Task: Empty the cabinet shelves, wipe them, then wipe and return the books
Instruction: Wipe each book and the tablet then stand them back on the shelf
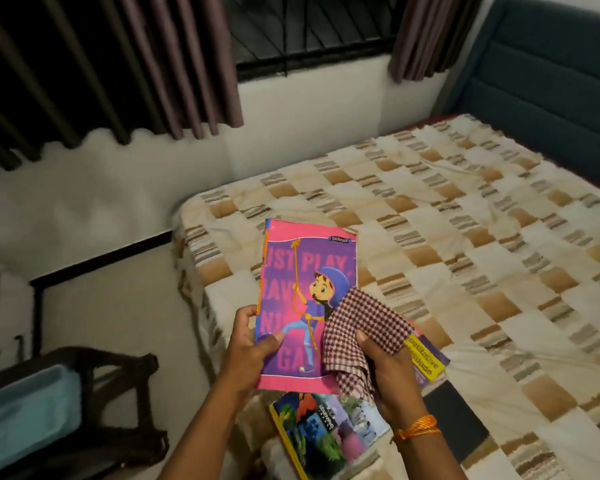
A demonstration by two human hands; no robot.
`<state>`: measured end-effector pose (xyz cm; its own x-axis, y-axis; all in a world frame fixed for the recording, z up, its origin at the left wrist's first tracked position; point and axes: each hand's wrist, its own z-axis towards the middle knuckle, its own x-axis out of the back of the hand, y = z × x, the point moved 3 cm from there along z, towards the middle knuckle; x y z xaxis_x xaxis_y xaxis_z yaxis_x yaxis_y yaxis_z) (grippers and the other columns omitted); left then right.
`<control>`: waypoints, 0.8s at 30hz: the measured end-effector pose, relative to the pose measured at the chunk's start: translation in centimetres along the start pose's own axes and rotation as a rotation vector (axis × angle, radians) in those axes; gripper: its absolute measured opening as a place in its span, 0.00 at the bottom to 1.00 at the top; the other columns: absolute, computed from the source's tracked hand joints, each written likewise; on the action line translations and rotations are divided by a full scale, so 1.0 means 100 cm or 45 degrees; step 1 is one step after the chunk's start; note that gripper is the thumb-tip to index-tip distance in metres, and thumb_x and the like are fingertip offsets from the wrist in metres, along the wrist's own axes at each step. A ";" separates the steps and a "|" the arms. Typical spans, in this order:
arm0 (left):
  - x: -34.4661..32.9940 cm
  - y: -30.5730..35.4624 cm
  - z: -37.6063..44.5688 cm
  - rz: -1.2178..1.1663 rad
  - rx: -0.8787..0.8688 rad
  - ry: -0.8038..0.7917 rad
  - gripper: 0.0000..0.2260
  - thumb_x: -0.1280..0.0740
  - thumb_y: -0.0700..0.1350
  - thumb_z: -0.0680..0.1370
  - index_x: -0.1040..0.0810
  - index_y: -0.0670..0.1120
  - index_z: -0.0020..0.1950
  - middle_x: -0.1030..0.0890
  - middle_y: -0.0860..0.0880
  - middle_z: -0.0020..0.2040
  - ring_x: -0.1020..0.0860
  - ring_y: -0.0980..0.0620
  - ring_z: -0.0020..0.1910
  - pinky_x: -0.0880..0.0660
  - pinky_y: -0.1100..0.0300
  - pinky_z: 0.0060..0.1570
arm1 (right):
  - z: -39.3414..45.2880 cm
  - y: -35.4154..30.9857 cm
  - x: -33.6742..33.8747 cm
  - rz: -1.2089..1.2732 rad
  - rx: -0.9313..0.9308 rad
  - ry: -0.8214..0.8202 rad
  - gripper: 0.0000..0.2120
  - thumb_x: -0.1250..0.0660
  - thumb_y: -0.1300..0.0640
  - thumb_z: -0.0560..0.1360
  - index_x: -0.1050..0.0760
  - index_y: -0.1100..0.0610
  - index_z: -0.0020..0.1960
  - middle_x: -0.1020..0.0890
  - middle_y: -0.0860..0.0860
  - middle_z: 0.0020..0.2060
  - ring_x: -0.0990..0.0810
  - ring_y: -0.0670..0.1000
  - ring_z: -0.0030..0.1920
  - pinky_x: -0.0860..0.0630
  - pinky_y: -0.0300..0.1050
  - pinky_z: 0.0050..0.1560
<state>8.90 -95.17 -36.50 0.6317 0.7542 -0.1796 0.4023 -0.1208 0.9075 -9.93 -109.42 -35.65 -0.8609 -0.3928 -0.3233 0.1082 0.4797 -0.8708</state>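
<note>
My left hand (253, 344) grips a pink book (302, 306) mid-frame; my right hand (388, 372) pinches a checked cloth (357, 327) against it. A checkered bed (465, 220) fills the right, curtains (101, 64) upper left.

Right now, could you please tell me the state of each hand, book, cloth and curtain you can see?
Left hand: grips the pink book's left edge.
Right hand: holds the checked cloth.
Pink book: closed, held up over the bed corner.
Checked cloth: bunched, draped on the pink book's lower right.
Yellow-edged book: closed, lying flat on the bed.
Yellow-spined book: lying on the bed, mostly hidden.
Curtains: parted, window grille exposed.
</note>
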 end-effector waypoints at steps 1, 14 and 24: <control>0.015 0.004 -0.015 -0.032 -0.023 0.065 0.30 0.21 0.47 0.63 0.31 0.46 0.60 0.15 0.39 0.54 0.16 0.36 0.47 0.19 0.37 0.48 | -0.006 -0.001 -0.016 -0.050 0.002 -0.062 0.28 0.16 0.45 0.59 0.16 0.53 0.55 0.15 0.59 0.56 0.16 0.61 0.56 0.23 0.61 0.59; 0.153 0.019 -0.153 -0.348 -0.253 0.526 0.23 0.27 0.42 0.70 0.28 0.44 0.62 0.16 0.40 0.56 0.17 0.42 0.49 0.21 0.38 0.54 | -0.079 0.020 -0.165 -0.516 0.237 -0.692 0.14 0.32 0.71 0.76 0.20 0.60 0.59 0.13 0.52 0.52 0.15 0.52 0.54 0.19 0.41 0.54; 0.264 0.006 -0.304 -0.359 -0.483 0.960 0.22 0.28 0.41 0.70 0.26 0.50 0.63 0.15 0.44 0.56 0.15 0.46 0.50 0.18 0.45 0.49 | -0.210 0.085 -0.263 -0.692 0.261 -1.011 0.13 0.32 0.66 0.78 0.20 0.59 0.62 0.14 0.51 0.53 0.15 0.50 0.55 0.21 0.53 0.61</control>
<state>5.66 -55.69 -29.14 -0.1157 0.9641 -0.2391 0.1455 0.2546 0.9561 3.18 -78.52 -26.76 -0.2430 -0.9687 0.0509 -0.0553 -0.0385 -0.9977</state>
